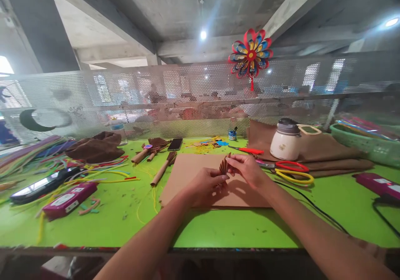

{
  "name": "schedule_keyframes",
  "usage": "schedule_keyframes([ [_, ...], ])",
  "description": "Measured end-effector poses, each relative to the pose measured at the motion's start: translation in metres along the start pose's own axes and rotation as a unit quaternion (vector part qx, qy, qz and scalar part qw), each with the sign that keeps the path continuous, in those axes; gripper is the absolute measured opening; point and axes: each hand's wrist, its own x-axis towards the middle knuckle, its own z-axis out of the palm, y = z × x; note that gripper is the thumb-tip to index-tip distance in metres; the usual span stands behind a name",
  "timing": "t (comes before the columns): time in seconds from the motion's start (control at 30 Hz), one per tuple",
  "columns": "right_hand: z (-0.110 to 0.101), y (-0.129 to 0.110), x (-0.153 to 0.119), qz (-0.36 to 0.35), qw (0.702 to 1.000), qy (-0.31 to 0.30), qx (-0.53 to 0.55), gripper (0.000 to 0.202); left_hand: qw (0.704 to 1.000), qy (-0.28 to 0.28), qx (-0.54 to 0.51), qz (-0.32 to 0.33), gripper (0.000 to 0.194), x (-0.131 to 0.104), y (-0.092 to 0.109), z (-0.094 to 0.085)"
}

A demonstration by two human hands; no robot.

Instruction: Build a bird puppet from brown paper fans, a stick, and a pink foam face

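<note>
Between my two hands is a small piece of brown pleated paper (223, 167), its folds fanned out. My left hand (208, 183) pinches its lower end with thumb and fingers. At its upper right edge, my right hand (245, 168) grips the folds between thumb and fingertips. Both hands are just above a tan cardboard sheet (184, 176) on the green table. To the left of the board lies a brown paper roll with a flared end (161, 172); similar brown rolls (142, 153) with pleated ends are behind it.
Scissors with red and yellow handles (293, 167) lie right of the board, near a white jar (285, 142) and folded brown sheets (325, 148). A phone (175, 144) and small blue bottle (232, 135) stand behind. Purple devices (70, 198) and colored strips (43, 155) occupy the left. A perforated screen (187, 92) borders the back.
</note>
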Motion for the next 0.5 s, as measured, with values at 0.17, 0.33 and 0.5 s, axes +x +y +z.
schedule_keyframes([
  [0.17, 0.000, 0.003, 0.002, 0.029, 0.998, 0.052, 0.023, 0.042, 0.998, 0.041, 0.018, 0.034, 0.030, 0.000, 0.003, -0.002],
  [0.33, 0.002, 0.014, 0.004, 0.040, 0.988, 0.071, -0.129, 0.048, 0.977, 0.160, -0.010, 0.142, 0.028, 0.001, 0.023, -0.014],
  [0.5, 0.032, 0.014, 0.017, 0.036, 0.948, -0.042, -0.313, 0.028, 0.912, 0.314, -0.068, 0.257, 0.023, 0.004, 0.038, -0.035],
])
